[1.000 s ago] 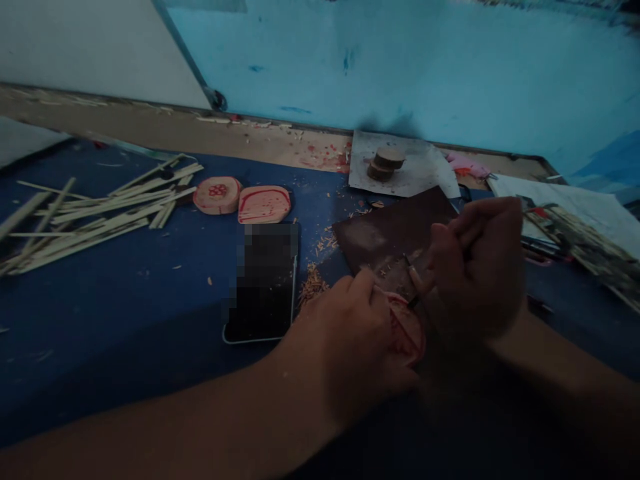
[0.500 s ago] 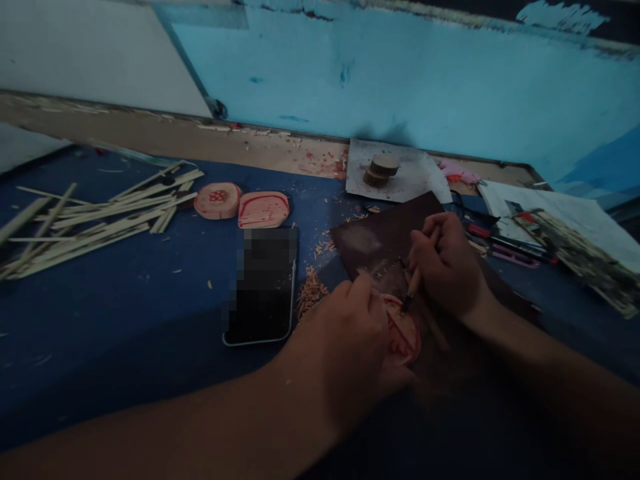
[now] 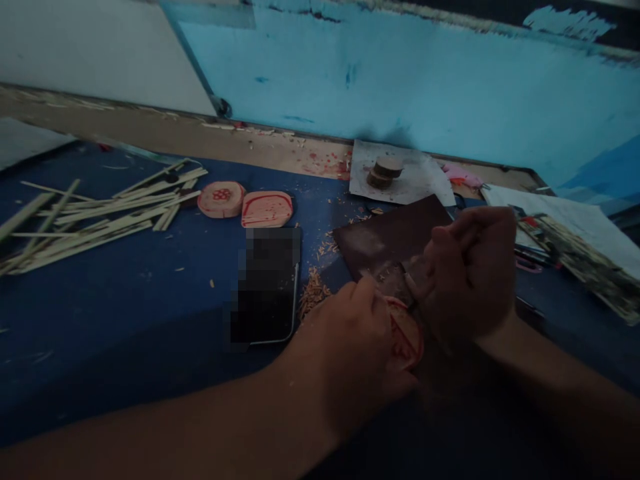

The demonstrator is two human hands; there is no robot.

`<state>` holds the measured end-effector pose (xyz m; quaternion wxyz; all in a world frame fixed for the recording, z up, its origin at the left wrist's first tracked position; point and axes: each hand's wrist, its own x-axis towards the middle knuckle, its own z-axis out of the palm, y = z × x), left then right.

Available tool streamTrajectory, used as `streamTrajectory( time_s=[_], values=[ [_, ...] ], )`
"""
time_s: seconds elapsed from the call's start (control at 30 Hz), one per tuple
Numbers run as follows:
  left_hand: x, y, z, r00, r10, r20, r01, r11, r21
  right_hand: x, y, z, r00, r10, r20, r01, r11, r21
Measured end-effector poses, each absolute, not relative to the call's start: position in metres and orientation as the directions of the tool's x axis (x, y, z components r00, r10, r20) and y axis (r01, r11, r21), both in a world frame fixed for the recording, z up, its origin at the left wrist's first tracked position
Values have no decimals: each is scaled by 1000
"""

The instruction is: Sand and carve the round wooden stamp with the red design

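Note:
My left hand [image 3: 357, 347] is closed over a round wooden slice with red markings [image 3: 407, 333], holding it down on a dark brown sheet [image 3: 390, 237]. My right hand [image 3: 467, 273] is wrapped round a thin carving tool [image 3: 411, 303], whose tip touches the upper edge of the slice. Most of the tool is hidden inside the fist. Wood shavings [image 3: 313, 287] lie just left of the sheet.
A phone [image 3: 265, 287] lies left of my hands on the blue table cover [image 3: 125, 293]. Two more red-marked wood slices [image 3: 245, 203] and a pile of thin wooden sticks [image 3: 95, 213] lie at left. Stacked dark wood discs on paper [image 3: 385, 170] sit behind; tools and papers [image 3: 565, 233] at right.
My right hand has come up and nearer, fist tightened round the tool, after reaching lower half a second ago. The left hand and slice stay in place.

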<state>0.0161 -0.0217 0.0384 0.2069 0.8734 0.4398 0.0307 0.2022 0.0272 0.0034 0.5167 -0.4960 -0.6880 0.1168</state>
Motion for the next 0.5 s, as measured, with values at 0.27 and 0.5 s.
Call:
streamTrajectory(
  time_s=[0.27,0.5],
  values=[
    [16,-24,34,592,796,-127,768,-509,388,194,21,13,-48,784,619,717,458,-525],
    [19,-29,31,610,785,-107,767,-551,329,197,36,4,-13,895,445,714,320,-623]
  ],
)
